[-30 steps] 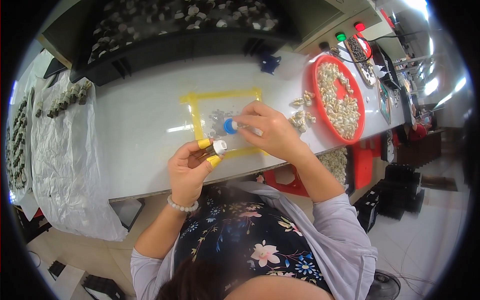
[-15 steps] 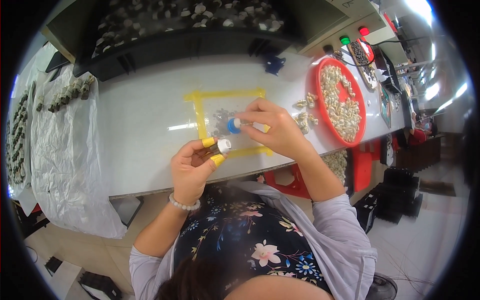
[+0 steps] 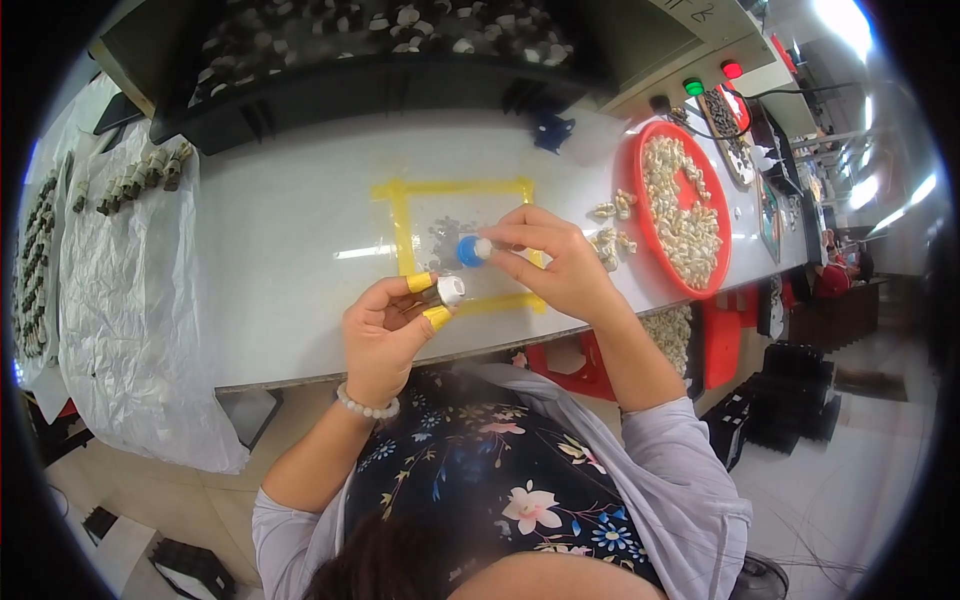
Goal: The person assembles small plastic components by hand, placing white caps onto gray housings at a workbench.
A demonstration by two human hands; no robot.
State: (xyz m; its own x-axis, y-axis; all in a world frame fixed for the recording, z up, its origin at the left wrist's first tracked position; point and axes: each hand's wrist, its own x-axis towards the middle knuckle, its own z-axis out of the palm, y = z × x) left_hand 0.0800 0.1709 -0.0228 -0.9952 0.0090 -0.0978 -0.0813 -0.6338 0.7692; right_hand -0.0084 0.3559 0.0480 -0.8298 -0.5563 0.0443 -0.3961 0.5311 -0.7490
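Observation:
Near the table's front edge, my left hand (image 3: pixel 380 330) is closed on a small dark piece with a white hollow end (image 3: pixel 452 291). Yellow tape wraps the thumb and a finger of that hand. My right hand (image 3: pixel 560 262) pinches a small white item (image 3: pixel 484 249) between thumb and fingers, right beside a small round blue cap-like thing (image 3: pixel 468 252). Whether the white item touches the blue one, I cannot tell. Both hands work over a rectangle of yellow tape (image 3: pixel 460 187) on the white tabletop, with grey smudges (image 3: pixel 445 232) inside it.
A red oval tray (image 3: pixel 645 235) of cream, shell-like pieces stands at right, with loose pieces (image 3: pixel 607 246) beside it. A black tray (image 3: pixel 360 95) of dark and white pieces sits at the back. Bundled dark pieces (image 3: pixel 135 188) lie on white sheeting (image 3: pixel 130 320) at left.
My right fingertips now close around the white item, which sits slightly farther right against the blue thing. My left hand keeps its hold, almost unmoved.

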